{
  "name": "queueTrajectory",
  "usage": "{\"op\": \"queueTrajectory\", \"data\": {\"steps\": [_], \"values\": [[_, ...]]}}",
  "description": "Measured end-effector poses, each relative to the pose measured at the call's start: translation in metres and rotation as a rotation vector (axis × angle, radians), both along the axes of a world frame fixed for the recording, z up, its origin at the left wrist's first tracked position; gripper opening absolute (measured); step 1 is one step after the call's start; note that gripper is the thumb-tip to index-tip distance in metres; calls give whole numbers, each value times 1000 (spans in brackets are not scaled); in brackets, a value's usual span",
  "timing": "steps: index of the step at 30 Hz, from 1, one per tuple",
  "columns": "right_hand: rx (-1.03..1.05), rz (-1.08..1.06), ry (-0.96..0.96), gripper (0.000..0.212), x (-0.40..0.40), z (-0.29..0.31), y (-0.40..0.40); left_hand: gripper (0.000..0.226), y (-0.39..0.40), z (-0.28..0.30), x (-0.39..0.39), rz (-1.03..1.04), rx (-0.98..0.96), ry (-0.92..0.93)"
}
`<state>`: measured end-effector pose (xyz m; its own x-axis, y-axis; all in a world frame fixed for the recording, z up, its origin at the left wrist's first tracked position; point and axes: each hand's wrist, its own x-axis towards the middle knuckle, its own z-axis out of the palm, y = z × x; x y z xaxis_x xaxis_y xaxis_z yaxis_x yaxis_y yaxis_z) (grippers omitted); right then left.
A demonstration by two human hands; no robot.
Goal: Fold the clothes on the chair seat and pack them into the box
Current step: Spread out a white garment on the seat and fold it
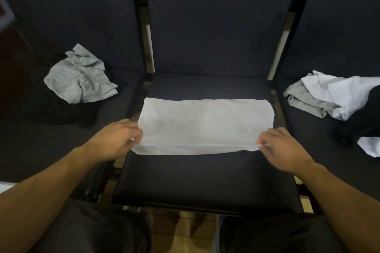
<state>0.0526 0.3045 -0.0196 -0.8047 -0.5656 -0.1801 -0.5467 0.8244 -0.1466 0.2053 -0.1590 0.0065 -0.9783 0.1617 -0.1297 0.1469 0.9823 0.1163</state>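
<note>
A white garment (203, 123) lies folded into a wide flat band across the middle chair seat (205, 176). My left hand (117, 141) pinches its near left corner, fingers curled on the cloth. My right hand (281, 150) pinches the near right corner in the same way. Both hands sit at the garment's front edge. No box is in view.
A crumpled grey garment (80, 77) lies over a black one (61, 109) on the left seat. On the right seat sits a heap of white and grey clothes (333, 96) with a black piece (368, 117). Dark seat backs rise behind. My knees are below.
</note>
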Motion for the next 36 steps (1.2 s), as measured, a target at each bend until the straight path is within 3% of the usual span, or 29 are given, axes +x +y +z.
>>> {"op": "queueTrajectory", "data": {"steps": [2, 8, 13, 16, 20, 24, 27, 29, 32, 34, 36], "values": [[111, -21, -94, 2, 3, -1, 2, 26, 3, -4, 3, 9, -30, -128], [138, -47, -56, 32, 1, 4, -7, 21, 7, -8, 5, 144, 72, -175], [206, -88, -58, 14, 0, 8, -15, 18, 10, -13, 5, 88, -36, -330], [168, -144, -95, 27, -1, 7, -19, 4, 19, -9, -1, 120, -32, -355], [-100, -373, -56, 26, -5, -2, -29, 19, 32, -9, -17, 186, -86, -250], [-257, -784, -213, 80, -10, -5, -44, 48, 59, -17, -34, 111, 34, -96], [-281, -923, -263, 97, -13, -5, -53, 69, 87, -25, -44, 59, 17, -233], [-345, -1026, -327, 88, -18, -5, -56, 74, 104, -28, -50, 23, -40, -345], [-388, -1038, -373, 34, -23, -4, -59, 78, 119, -22, -64, 129, 64, -361], [-458, -993, -337, 11, -22, 8, -67, 76, 124, -15, -74, 327, 386, -331], [-562, -883, -267, 16, -18, 25, -83, 76, 128, -7, -81, 561, 798, -304]]}}
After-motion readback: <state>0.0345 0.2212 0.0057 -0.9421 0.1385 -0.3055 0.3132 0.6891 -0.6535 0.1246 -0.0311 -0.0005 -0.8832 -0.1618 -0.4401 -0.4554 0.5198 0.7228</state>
